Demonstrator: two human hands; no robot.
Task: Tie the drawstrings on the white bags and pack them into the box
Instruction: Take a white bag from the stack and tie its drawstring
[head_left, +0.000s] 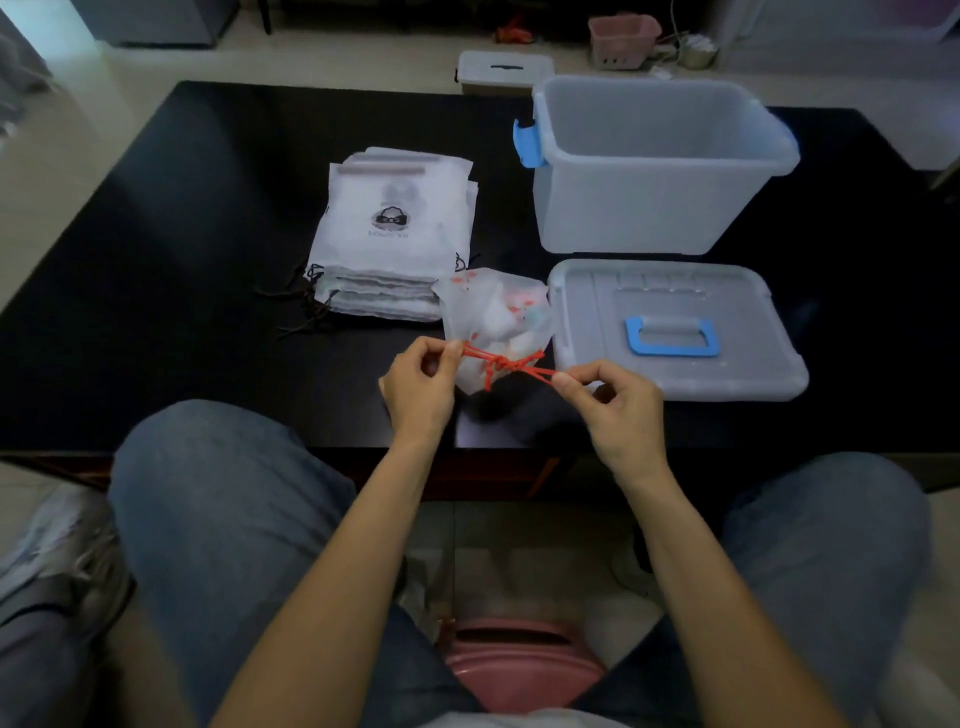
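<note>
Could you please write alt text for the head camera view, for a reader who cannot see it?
A seated person's left hand and right hand each pinch an end of a red drawstring, pulling a knot on a small white bag over a black table. Beyond lie a stack of flat white bags, an open plastic box and its lid.

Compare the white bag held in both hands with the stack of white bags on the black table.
The held white bag is bulging and has red drawstrings, pinched by the left hand and right hand. The stacked white bags lie flat and have dark cords. Both are white drawstring bags outside the translucent plastic box.
</note>
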